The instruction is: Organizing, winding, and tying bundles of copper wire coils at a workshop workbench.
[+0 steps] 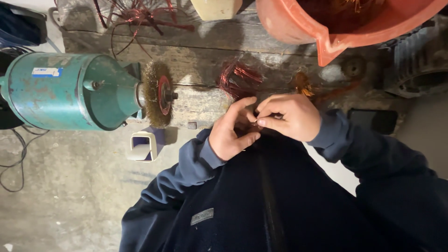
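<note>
Head view: left hand point(231, 133) and right hand point(289, 116) pinch thin wire point(254, 122) together.

A small blue-and-white rectangular label point(47, 72) sits on the teal motor housing point(70, 91).

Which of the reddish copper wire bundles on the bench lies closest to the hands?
The small red wire coil just above the left hand, right of the wire brush wheel. The other tangle of red wire lies at the bench's far edge.
</note>
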